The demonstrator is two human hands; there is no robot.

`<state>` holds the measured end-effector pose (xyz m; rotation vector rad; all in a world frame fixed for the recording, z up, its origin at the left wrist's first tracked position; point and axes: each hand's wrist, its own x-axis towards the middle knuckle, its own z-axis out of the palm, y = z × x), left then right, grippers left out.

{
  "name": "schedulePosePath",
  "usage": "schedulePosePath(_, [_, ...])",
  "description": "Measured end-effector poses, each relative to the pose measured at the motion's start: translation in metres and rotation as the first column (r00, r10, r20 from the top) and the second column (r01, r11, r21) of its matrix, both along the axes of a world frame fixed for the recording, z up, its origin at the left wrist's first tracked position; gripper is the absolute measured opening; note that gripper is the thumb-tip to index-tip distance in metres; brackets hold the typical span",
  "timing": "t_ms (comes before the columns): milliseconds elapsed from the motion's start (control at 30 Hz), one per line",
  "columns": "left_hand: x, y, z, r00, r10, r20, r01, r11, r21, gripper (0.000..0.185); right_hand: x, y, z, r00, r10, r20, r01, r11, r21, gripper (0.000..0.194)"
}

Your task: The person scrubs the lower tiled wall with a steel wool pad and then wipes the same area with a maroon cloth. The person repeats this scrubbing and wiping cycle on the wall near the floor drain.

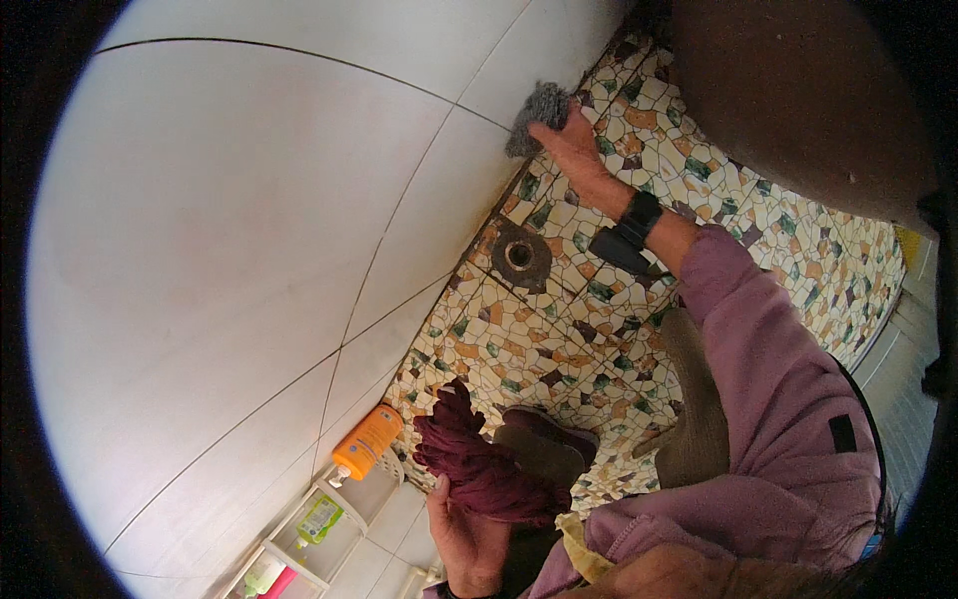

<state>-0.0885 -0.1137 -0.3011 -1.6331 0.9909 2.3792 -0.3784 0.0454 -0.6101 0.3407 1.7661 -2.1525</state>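
My right hand (572, 146), at the upper middle, grips a grey fibrous scouring pad (545, 108) against the foot of the white tiled wall (262, 187), where it meets the floor. A black band with a dark device is strapped to this wrist. Low in the picture, my left hand (468, 535) holds a bunched maroon cloth (479, 472), its thumb along the near edge; the cloth hides the other fingers. Between the two hands, a round floor drain opening (519, 255) lies in the mosaic-patterned floor (509, 329), close to the wall.
An orange pump bottle (368, 442) lies tilted by the wall, beside a white shelf rack (352, 509) holding a green-labelled bottle (319, 520) and other containers. A shoe (587, 442) is partly behind the cloth. A large brown rounded object (801, 97) fills the upper right.
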Motion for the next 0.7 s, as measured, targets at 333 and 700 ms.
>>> schedulePosePath(333, [0.006,-0.005,-0.012,0.99,-0.059,0.13,0.066,0.997,-0.051,0.044,-0.038,0.021,-0.1,0.968,-0.25,-0.009,0.25,0.961,0.116,0.079])
schedulePosePath(700, [0.026,0.008,-0.048,0.928,-0.22,0.301,0.2,0.975,0.095,0.025,0.01,-0.017,-0.102,0.974,0.224,-0.032,-0.195,0.904,0.38,0.089])
